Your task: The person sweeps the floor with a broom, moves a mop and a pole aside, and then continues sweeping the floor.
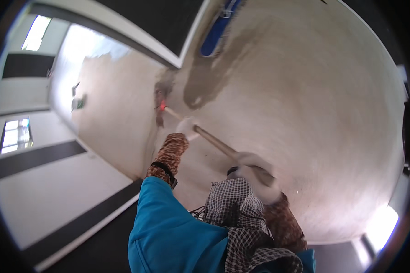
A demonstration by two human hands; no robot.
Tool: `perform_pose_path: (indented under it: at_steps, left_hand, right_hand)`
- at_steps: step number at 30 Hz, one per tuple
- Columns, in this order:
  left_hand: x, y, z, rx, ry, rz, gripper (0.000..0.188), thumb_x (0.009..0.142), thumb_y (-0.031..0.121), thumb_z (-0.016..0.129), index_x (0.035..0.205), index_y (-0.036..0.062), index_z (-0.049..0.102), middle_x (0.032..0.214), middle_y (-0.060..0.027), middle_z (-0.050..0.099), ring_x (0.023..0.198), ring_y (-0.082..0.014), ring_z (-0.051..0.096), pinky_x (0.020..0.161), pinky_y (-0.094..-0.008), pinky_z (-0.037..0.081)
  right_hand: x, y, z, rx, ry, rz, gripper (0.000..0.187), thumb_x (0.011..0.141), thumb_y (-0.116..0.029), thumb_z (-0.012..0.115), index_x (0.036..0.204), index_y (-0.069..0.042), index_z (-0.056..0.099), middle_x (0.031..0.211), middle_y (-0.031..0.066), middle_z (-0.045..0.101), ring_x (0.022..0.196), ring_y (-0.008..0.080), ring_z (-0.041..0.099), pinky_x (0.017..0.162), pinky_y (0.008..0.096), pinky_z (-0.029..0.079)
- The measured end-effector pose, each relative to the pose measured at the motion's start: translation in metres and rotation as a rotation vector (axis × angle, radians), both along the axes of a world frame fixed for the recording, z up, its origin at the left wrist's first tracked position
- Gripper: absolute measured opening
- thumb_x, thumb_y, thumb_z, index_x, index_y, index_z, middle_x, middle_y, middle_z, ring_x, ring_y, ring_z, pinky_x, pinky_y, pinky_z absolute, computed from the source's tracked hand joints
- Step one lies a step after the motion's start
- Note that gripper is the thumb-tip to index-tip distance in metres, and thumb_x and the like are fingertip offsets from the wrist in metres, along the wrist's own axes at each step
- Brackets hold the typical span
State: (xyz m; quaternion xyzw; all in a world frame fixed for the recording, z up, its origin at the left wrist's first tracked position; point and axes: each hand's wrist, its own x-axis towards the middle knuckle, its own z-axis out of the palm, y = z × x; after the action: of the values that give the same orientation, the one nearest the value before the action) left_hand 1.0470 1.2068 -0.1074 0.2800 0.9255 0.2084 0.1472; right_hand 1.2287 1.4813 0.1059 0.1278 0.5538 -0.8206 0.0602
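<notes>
Both my hands wear pale gloves and grip a long wooden-handled floor tool [216,143]. My left hand [187,127] closes round the handle farther down, toward the tool's far end. Nearer my body, my right hand [259,176] wraps the upper part of the handle and is smeared by motion. A red fitting shows at the far end. The head beyond it is dark and blurred against the floor [296,104], so its kind cannot be made out. A damp dark patch marks the floor beside it.
A blue long mop-like head [214,38] lies on the floor ahead, beside a dark wet streak. A dark panel with a white-edged corner [180,59] juts in at the top. To the left, a green container [77,103] stands near the wall; striped walls with windows rise there.
</notes>
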Motion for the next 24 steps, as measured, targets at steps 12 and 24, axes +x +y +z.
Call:
perform_pose_path:
  at_steps: [12, 24]
  left_hand:
    - [0.174, 0.361, 0.037, 0.164, -0.533, -0.485, 0.022, 0.08, 0.018, 0.062, 0.084, -0.003, 0.07, 0.084, -0.0228, 0.067, 0.083, -0.0362, 0.067, 0.072, -0.0436, 0.056]
    - [0.228, 0.41, 0.134, 0.179, -0.309, -0.754, 0.009, 0.076, 0.018, 0.066, 0.079, 0.0092, 0.067, 0.076, -0.0099, 0.063, 0.08, -0.0245, 0.063, 0.069, -0.0398, 0.054]
  right_hand:
    - [0.147, 0.092, 0.187, 0.641, -0.541, -0.85, 0.021, 0.087, -0.012, 0.059, 0.103, 0.003, 0.063, 0.095, 0.0137, 0.066, 0.067, 0.0166, 0.06, 0.057, 0.0254, 0.048]
    - [0.299, 0.14, 0.197, 0.759, -0.192, -1.054, 0.019, 0.091, -0.016, 0.05, 0.082, 0.0, 0.056, 0.091, 0.01, 0.053, 0.06, 0.0164, 0.05, 0.055, 0.0282, 0.045]
